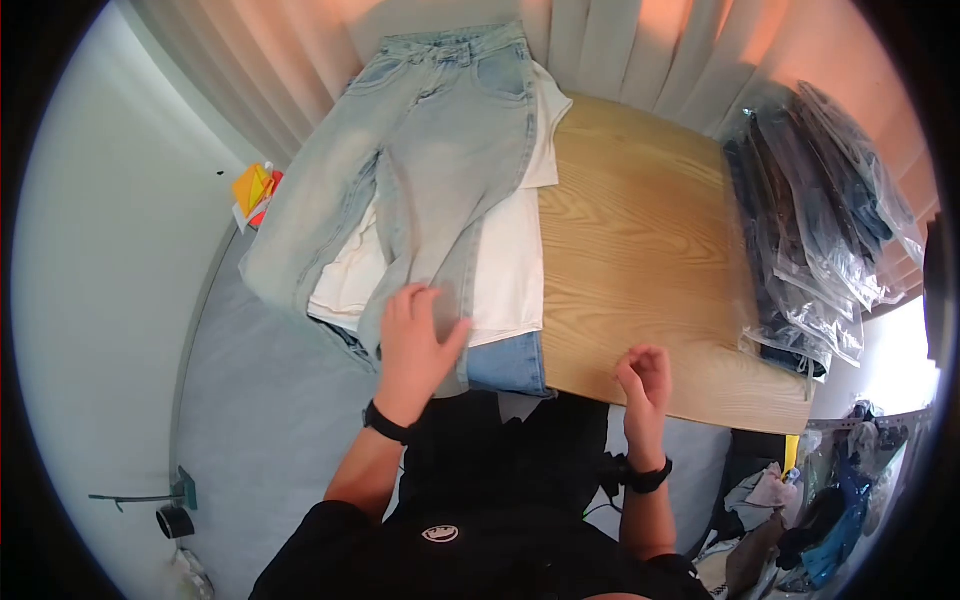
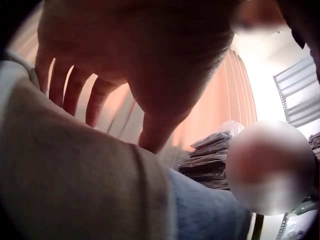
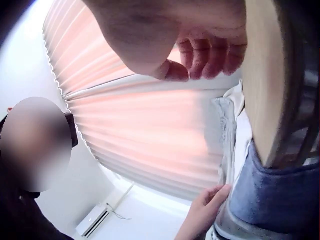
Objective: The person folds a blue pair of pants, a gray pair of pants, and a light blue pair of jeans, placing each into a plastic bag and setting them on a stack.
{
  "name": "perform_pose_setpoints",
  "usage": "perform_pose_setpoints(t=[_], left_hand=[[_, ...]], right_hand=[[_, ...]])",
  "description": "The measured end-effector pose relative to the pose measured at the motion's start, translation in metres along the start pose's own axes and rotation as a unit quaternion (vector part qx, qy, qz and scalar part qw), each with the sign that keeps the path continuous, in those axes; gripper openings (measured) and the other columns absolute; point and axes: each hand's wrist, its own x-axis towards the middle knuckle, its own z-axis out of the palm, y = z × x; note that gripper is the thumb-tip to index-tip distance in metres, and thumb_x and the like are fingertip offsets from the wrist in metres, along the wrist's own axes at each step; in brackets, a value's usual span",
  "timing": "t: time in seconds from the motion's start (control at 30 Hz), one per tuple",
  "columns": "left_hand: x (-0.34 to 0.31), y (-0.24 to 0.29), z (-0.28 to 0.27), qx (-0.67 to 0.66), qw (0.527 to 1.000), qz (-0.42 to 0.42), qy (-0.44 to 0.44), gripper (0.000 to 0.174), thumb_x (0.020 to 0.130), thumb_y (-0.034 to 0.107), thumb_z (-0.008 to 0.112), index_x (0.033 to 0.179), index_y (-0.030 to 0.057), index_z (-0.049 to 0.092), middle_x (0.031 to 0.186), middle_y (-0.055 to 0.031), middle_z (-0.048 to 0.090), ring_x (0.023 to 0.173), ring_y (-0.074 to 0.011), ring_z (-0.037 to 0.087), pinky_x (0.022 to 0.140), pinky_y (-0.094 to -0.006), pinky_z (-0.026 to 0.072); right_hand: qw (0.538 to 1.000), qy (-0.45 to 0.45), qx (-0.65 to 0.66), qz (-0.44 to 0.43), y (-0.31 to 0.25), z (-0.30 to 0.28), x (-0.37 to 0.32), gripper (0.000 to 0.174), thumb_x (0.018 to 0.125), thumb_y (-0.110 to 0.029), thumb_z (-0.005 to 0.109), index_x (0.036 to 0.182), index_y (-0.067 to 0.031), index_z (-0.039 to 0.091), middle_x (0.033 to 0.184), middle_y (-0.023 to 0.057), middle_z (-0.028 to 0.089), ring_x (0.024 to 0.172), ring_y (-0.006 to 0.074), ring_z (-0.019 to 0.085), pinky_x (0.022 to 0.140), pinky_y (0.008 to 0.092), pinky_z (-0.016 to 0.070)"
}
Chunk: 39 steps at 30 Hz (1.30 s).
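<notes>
Pale blue jeans lie spread on the left part of the wooden table, waistband toward the curtain, one leg angled off the left edge. Beneath them shows a white garment, and below that a darker blue denim piece at the front edge. My left hand rests on the lower part of the near leg, fingers spread and fairly straight; the left wrist view shows the fingertips right at the cloth. My right hand hovers by the table's front edge, fingers loosely curled, holding nothing.
Several clear plastic bags of folded dark clothes are piled on the right end of the wooden table. A pleated curtain hangs behind. Loose clothes lie low at the right. A small yellow and red item sits by the left wall.
</notes>
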Motion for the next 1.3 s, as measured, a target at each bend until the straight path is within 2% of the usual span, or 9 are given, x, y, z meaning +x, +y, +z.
perform_pose_setpoints(t=[0.07, 0.23, 0.43, 0.5, 0.63, 0.7, 0.9, 1.13, 1.3], left_hand=[[-0.007, 0.018, -0.003, 0.017, 0.998, 0.051, -0.035, 0.046, 0.069, 0.02, 0.073, 0.105, 0.0019, 0.052, 0.111, -0.0154, 0.05, 0.101, -0.0335, 0.048, 0.088, -0.0411, 0.0389], [-0.015, 0.017, 0.013, -0.019, 1.0, 0.015, -0.018, 0.046, 0.067, 0.019, 0.073, 0.104, 0.0009, 0.052, 0.111, -0.0146, 0.049, 0.105, -0.0349, 0.046, 0.094, -0.0479, 0.0358], [-0.014, 0.012, -0.013, -0.066, 0.994, 0.028, -0.079, 0.044, 0.065, 0.009, 0.069, 0.105, -0.0002, 0.051, 0.115, -0.0146, 0.049, 0.109, -0.0359, 0.046, 0.095, -0.0421, 0.0376], [-0.017, 0.018, -0.025, 0.035, 0.997, 0.036, -0.066, 0.04, 0.066, 0.004, 0.063, 0.104, 0.0014, 0.054, 0.115, -0.0143, 0.052, 0.109, -0.0345, 0.049, 0.092, -0.0398, 0.0413], [-0.025, 0.002, -0.013, 0.066, 0.993, 0.057, -0.079, 0.043, 0.064, 0.005, 0.065, 0.104, -0.0014, 0.051, 0.118, -0.0176, 0.047, 0.11, -0.0357, 0.046, 0.091, -0.0412, 0.0412], [-0.025, -0.012, -0.01, -0.061, 0.993, -0.017, -0.102, 0.041, 0.066, 0.007, 0.065, 0.104, -0.002, 0.051, 0.119, -0.021, 0.045, 0.113, -0.0379, 0.044, 0.092, -0.044, 0.0401], [-0.026, 0.015, -0.014, -0.02, 0.999, 0.032, -0.027, 0.03, 0.068, 0.008, 0.066, 0.093, -0.0009, 0.051, 0.117, -0.0193, 0.05, 0.11, -0.0373, 0.048, 0.091, -0.0417, 0.0416], [-0.029, -0.005, -0.004, -0.041, 0.999, 0.022, -0.004, 0.021, 0.066, 0.005, 0.065, 0.08, -0.0001, 0.05, 0.112, -0.0172, 0.055, 0.103, -0.0354, 0.054, 0.085, -0.0395, 0.0457], [-0.027, -0.007, -0.032, -0.151, 0.988, -0.023, 0.015, 0.016, 0.066, 0.0, 0.061, 0.077, -0.0008, 0.049, 0.107, -0.0148, 0.061, 0.09, -0.0322, 0.061, 0.076, -0.0331, 0.0486]], right_hand=[[0.999, -0.034, -0.003, 0.014, -0.002, 0.014, 0.016, 0.017, 0.085, 0.003, 0.051, 0.101, -0.0032, 0.047, 0.085, -0.0006, 0.049, 0.078, 0.008, 0.048, 0.071, 0.0213, 0.0387], [0.969, -0.198, 0.096, 0.115, -0.006, 0.045, 0.043, 0.019, 0.086, 0.001, 0.053, 0.104, -0.0038, 0.048, 0.089, 0.001, 0.053, 0.082, 0.0093, 0.05, 0.076, 0.0236, 0.041], [0.971, -0.226, -0.037, 0.067, 0.004, 0.061, 0.032, 0.022, 0.087, -0.003, 0.055, 0.108, -0.0022, 0.05, 0.091, 0.003, 0.056, 0.088, 0.0114, 0.054, 0.08, 0.0252, 0.0428], [0.973, -0.219, -0.044, 0.063, 0.006, 0.06, 0.029, 0.022, 0.087, -0.003, 0.055, 0.108, -0.0018, 0.05, 0.091, 0.0033, 0.056, 0.087, 0.0114, 0.054, 0.08, 0.0251, 0.0431], [0.977, -0.201, -0.054, 0.05, 0.012, 0.06, 0.025, 0.021, 0.086, -0.002, 0.056, 0.106, -0.0011, 0.052, 0.091, 0.0036, 0.057, 0.086, 0.0111, 0.055, 0.078, 0.025, 0.044], [0.976, -0.198, -0.073, 0.056, 0.011, 0.061, 0.024, 0.021, 0.086, -0.002, 0.056, 0.106, -0.001, 0.052, 0.091, 0.0037, 0.057, 0.086, 0.0109, 0.054, 0.078, 0.0248, 0.0439], [0.978, -0.176, -0.103, 0.034, 0.024, 0.071, 0.025, 0.018, 0.086, -0.002, 0.056, 0.104, -0.0008, 0.054, 0.089, 0.0035, 0.058, 0.082, 0.0103, 0.054, 0.076, 0.024, 0.0438], [0.985, -0.164, -0.058, -0.007, 0.046, 0.061, 0.026, 0.013, 0.087, -0.001, 0.055, 0.1, -0.001, 0.055, 0.087, 0.0021, 0.058, 0.081, 0.0093, 0.054, 0.075, 0.0236, 0.0441], [0.985, -0.171, -0.015, -0.001, 0.036, 0.055, 0.027, 0.011, 0.087, 0.0, 0.054, 0.098, -0.0011, 0.055, 0.087, 0.0024, 0.058, 0.082, 0.0096, 0.055, 0.076, 0.0238, 0.0444]])
